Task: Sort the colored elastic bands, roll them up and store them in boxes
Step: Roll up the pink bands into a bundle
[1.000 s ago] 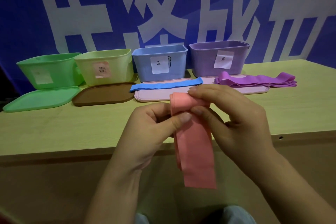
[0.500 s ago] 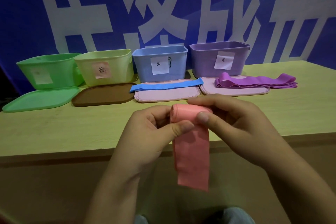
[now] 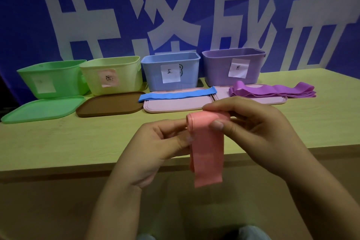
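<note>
Left hand (image 3: 155,142) is held in front of the table edge, fingers curled, thumb and fingertips pinching the left end of the pink band (image 3: 206,142). The band's top is wound into a roll between both hands, and a loose tail is left hanging down past the table edge. Right hand (image 3: 251,130) is closed over the right end of the roll, thumb (image 3: 217,124) pressed on the front, other fingers wrapped over the top.

Risks, as judged: the roll may spring loose if either pinch is relaxed, since the material is stretchy; the tail may be wound skewed if the ends are turned unevenly; the finished roll may be dropped into the wrong box, as the pink-labelled one is yellow-green.

On the pale wood table (image 3: 58,146), left to right: green box (image 3: 50,78) with green lid (image 3: 39,109) in front; yellow-green box (image 3: 113,76) with a pink label, brown lid (image 3: 109,103) in front; blue box (image 3: 171,72) with a pink lid (image 3: 175,104) in front, blue band (image 3: 175,95) laid across it; purple box (image 3: 233,66), second pink lid (image 3: 220,91), purple bands (image 3: 272,91) piled over it. Box contents cannot be seen. Behind, a blue banner (image 3: 23,15) with large white characters fills the background. Light is dim.
</note>
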